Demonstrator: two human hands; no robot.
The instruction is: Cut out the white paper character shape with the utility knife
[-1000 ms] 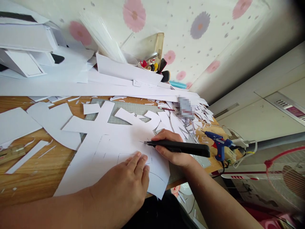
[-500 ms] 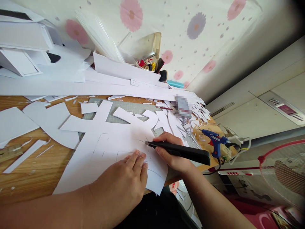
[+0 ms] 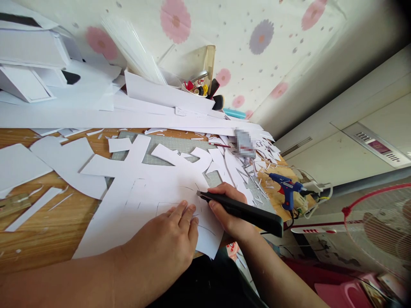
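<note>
A large white foam board sheet [image 3: 118,218] with pencil lines and cut-out edges lies over a green cutting mat [image 3: 180,143]. My left hand [image 3: 175,233] rests flat on the sheet, fingers stretched out and close together. Gripped in my right hand [image 3: 229,209] is a black utility knife [image 3: 247,209]. Its blade tip is at the sheet, beside short marked lines just beyond my left fingertips. Whether the blade has gone into the board I cannot tell.
White offcuts [image 3: 70,162] cover the wooden table [image 3: 38,209] at left. A blue glue gun [image 3: 285,188] with cables stands at the right edge. Behind are a tool cup [image 3: 195,88], long white strips [image 3: 58,119] and a white model [image 3: 32,51]. A fan [image 3: 379,226] is at far right.
The knife's handle end has swung down a little, toward me, with my right hand. My left hand stays in place on the sheet. The view has shifted slightly.
</note>
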